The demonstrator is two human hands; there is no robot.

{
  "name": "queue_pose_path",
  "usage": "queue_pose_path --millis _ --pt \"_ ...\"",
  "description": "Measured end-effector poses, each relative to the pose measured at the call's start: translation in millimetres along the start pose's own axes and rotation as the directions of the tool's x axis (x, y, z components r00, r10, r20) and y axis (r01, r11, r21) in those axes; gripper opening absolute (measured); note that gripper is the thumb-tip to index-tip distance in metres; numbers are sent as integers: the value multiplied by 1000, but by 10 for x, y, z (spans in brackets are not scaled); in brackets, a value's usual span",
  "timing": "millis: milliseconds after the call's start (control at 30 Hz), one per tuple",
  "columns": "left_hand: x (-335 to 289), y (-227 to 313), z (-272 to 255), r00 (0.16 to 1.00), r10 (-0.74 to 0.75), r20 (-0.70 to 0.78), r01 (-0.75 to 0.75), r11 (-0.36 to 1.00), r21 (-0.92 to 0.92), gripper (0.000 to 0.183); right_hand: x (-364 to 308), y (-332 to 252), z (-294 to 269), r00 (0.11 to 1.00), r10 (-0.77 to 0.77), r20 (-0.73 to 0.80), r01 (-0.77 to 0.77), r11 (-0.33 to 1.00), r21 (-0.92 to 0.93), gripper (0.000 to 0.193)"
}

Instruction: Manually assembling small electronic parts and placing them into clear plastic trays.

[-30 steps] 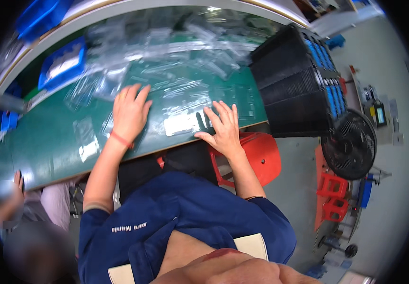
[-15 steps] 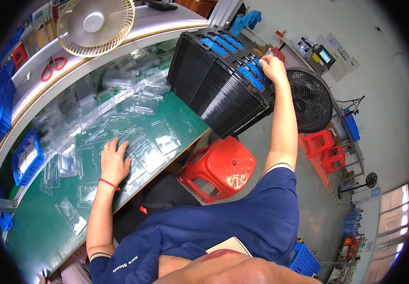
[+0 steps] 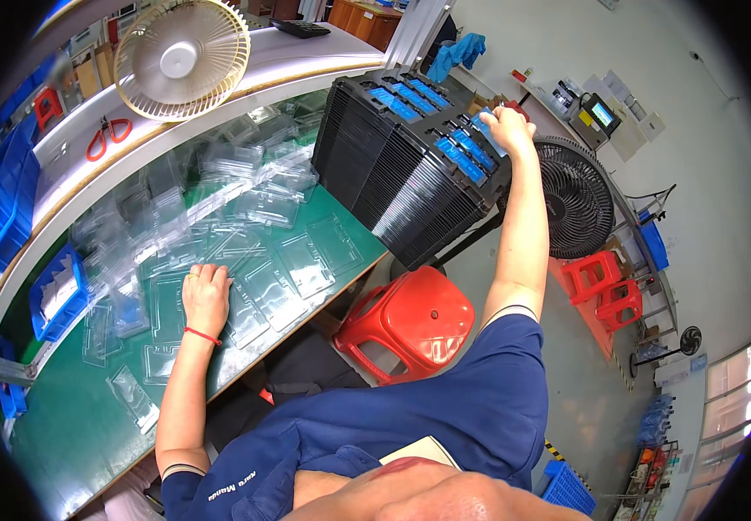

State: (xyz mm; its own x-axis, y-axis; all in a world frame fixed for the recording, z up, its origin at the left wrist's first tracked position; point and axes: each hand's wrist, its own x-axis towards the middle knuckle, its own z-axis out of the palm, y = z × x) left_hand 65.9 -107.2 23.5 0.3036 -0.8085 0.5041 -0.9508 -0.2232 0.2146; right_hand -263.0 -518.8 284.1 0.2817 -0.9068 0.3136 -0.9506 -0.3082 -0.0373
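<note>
My right hand (image 3: 512, 132) pinches a blue strip-shaped piece (image 3: 486, 128), tilted up at the far right corner of a tall stack of black trays (image 3: 384, 165). More blue pieces (image 3: 461, 161) sit in slots across the stack's top. My left hand (image 3: 207, 300), with a red cord on the wrist, rests on the green table (image 3: 72, 434) among clear plastic shells (image 3: 258, 300). Its fingers are curled in and close together; whatever lies under them is hidden. Other clear shells lie loosely heaped beyond it.
A red stool (image 3: 432, 321) stands below the table edge, beside the stack. Behind the stack is a black fan (image 3: 575, 195). The shelf above the table holds a pale fan (image 3: 180, 61) and red-handled scissors (image 3: 108, 139). Blue bins (image 3: 59, 300) stand at the left.
My right hand has lifted the blue piece, now tilted clear of its slot. My left hand stays in place, but its spread fingers have drawn together and curled. The view has shifted slightly.
</note>
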Motion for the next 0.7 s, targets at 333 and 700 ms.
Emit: queue_pose_path --millis 333,700 --pt "95 13 -408 996 -91 -5 91 995 -39 36 -139 -89 71 968 -138 211 103 980 168 57" --pt "-533 95 -782 947 -227 -228 190 966 -173 19 -599 -393 -71 946 -272 177 264 962 71 64"
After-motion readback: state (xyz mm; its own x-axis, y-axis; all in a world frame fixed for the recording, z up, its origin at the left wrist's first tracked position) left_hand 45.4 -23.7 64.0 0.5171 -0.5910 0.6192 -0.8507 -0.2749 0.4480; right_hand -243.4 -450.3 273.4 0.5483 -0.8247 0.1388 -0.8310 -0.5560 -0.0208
